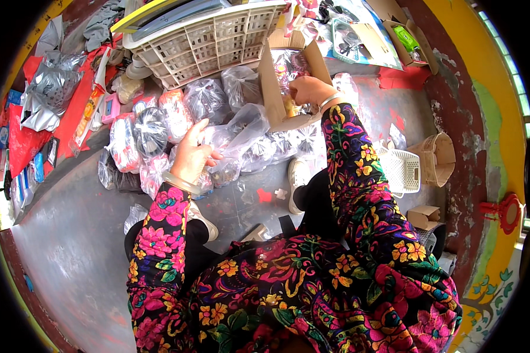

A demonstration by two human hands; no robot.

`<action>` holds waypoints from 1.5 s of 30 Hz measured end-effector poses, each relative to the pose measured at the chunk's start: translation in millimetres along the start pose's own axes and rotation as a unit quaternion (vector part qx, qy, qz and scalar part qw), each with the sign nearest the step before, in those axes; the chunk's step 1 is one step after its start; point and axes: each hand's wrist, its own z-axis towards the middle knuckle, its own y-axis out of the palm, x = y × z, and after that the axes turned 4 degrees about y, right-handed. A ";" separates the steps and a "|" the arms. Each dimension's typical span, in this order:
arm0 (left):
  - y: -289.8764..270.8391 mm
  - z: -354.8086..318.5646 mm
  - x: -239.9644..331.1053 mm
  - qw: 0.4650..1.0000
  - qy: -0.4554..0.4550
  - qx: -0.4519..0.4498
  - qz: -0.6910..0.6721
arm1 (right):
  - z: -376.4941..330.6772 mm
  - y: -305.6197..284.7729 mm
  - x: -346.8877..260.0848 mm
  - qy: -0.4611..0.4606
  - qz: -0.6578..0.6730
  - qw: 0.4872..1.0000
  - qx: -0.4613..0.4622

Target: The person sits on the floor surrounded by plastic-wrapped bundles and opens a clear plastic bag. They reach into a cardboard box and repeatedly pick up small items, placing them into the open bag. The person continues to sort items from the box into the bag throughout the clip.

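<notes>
Brown cardboard box (277, 88) upright, right hand (308, 89) inside; left hand (191, 154) grips clear bag (238, 126).

Black sleeves (359, 176) bloom with pink, yellow and red flowers; the crate (212, 41) is cream, the cardboard box (274, 94) brown, the floor (70, 235) grey.

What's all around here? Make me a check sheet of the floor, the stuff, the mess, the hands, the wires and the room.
Surface: grey concrete floor, scuffed.
Job's things: open cardboard box; clear plastic bag; more filled bags heaped beside.
Clutter: white plastic crate, silver foil bags, small white basket, small cartons.
Hands: left hand grips the clear bag; right hand reaches into the box.
Cables: nothing seen.
Surroundings: painted yellow and red wall.
</notes>
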 end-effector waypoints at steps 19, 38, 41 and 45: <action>-0.7 -5.8 -11.7 0.999 0.020 0.026 0.002 | -48.1 -37.5 -88.4 -0.171 0.320 0.927 0.091; -7.7 -4.4 -13.9 0.999 0.027 0.004 0.026 | 55.7 148.5 -71.8 -0.123 -0.167 0.969 -0.137; -8.8 -4.8 -18.1 0.999 0.026 0.015 0.037 | 52.3 152.8 -72.1 -0.118 -0.199 0.960 -0.154; -2.9 -6.5 -20.4 0.998 0.029 -0.002 0.049 | 37.0 150.1 -74.4 -0.066 -0.201 0.958 -0.193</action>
